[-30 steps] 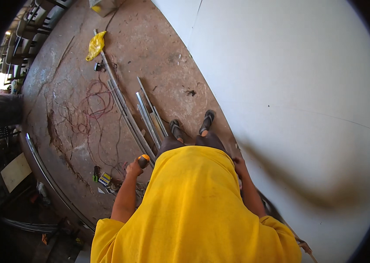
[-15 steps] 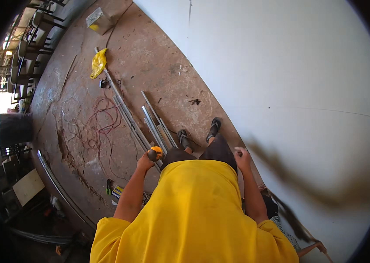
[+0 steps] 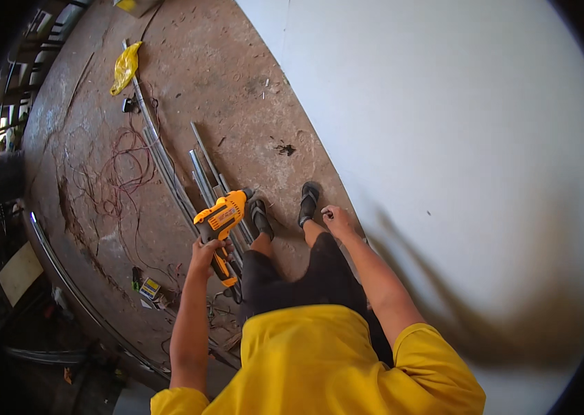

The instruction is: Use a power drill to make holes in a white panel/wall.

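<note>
1. L hand [image 3: 206, 253] is gripping the yellow/black drill [image 3: 223, 218], fingers closing round its handle.
2. Drill is hovering left of dark shorts [image 3: 299, 283], over metal strips [image 3: 167, 169], nose pointing far right.
3. R hand [image 3: 339, 221] is curling nr white panel [image 3: 478, 138]; can't tell if it's pinching anything.

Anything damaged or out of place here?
Yes: a jagged crack splits the brown floor at left, red cord lies tangled beside the metal strips, and a crumpled yellow bag lies across one like litter. The drill in the left hand shows nothing odd.
</note>
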`<state>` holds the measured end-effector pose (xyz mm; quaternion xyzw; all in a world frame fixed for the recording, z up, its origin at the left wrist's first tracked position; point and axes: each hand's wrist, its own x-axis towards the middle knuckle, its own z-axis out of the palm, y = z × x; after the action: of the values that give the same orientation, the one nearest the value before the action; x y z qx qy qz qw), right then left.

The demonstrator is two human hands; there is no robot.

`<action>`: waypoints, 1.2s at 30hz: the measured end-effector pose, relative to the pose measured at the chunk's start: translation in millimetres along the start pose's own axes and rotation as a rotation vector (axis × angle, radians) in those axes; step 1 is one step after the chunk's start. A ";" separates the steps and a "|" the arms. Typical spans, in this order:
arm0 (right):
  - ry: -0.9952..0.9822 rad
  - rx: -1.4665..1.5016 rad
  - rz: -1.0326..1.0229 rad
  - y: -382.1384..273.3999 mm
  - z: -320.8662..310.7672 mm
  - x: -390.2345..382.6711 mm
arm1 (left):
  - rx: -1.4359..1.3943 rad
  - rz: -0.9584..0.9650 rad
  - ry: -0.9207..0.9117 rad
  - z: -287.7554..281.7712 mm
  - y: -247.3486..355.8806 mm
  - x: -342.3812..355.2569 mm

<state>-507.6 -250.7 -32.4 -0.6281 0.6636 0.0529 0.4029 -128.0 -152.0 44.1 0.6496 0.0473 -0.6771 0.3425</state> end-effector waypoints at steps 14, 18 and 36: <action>-0.147 -0.436 -0.394 116.7 154.1 314.8 | -0.607 0.110 -0.213 32.0 -145.6 207.0; 0.018 -0.444 -0.395 129.3 167.1 379.9 | -0.866 0.102 -0.259 23.3 -181.3 235.4; 0.268 -0.410 -0.382 143.7 210.6 384.9 | -0.516 0.449 -0.430 3.7 -164.1 290.9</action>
<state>-491.2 -404.3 -467.5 -0.8111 0.5562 0.0257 0.1795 -194.5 -146.1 -283.2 0.3800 -0.0002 -0.6721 0.6356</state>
